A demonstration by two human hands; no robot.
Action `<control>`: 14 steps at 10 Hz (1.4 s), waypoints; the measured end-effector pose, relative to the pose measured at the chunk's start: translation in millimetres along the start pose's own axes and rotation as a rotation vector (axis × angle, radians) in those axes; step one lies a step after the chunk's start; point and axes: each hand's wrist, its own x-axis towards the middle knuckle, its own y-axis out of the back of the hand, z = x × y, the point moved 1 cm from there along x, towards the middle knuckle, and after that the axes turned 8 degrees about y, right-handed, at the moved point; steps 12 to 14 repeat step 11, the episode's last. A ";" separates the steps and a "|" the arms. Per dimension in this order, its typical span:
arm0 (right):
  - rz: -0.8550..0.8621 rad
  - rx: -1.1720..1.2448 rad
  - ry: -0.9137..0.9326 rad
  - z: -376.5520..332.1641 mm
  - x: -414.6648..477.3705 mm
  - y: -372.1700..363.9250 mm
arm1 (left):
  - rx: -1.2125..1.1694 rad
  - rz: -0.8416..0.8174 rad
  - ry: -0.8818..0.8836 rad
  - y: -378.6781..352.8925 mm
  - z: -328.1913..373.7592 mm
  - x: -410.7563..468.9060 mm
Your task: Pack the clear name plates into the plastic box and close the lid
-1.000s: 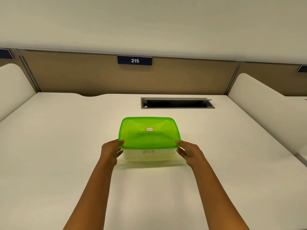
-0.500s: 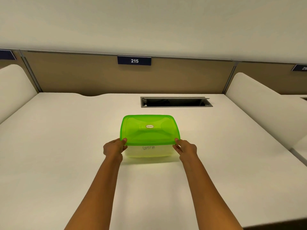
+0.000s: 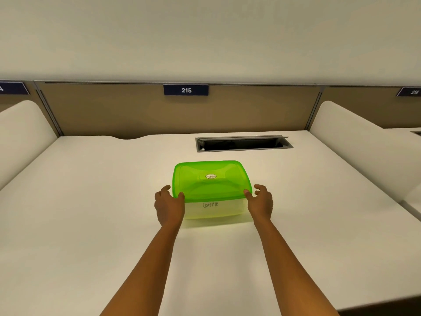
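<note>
A translucent plastic box (image 3: 214,210) with handwriting on its near wall stands on the white desk (image 3: 91,213). A bright green lid (image 3: 211,179) sits flat on top of it. My left hand (image 3: 168,206) is at the lid's near left corner with its thumb on the rim and the fingers spread beside the box. My right hand (image 3: 260,202) mirrors it at the near right corner, thumb on the rim and fingers apart. No clear name plates show; I cannot tell what is inside the box.
A dark cable slot (image 3: 243,144) with a raised flap lies in the desk behind the box. A brown back panel carries a sign reading 215 (image 3: 186,90). White curved dividers (image 3: 22,128) (image 3: 355,142) bound the desk left and right.
The box has slid a little farther from me. My fingers have loosened from the lid's near corners and spread, with only the thumbs still on the rim.
</note>
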 end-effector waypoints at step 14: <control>-0.341 -0.744 0.680 29.8 -18.0 28.3 | 0.718 0.012 -0.531 -18.9 -43.6 -60.6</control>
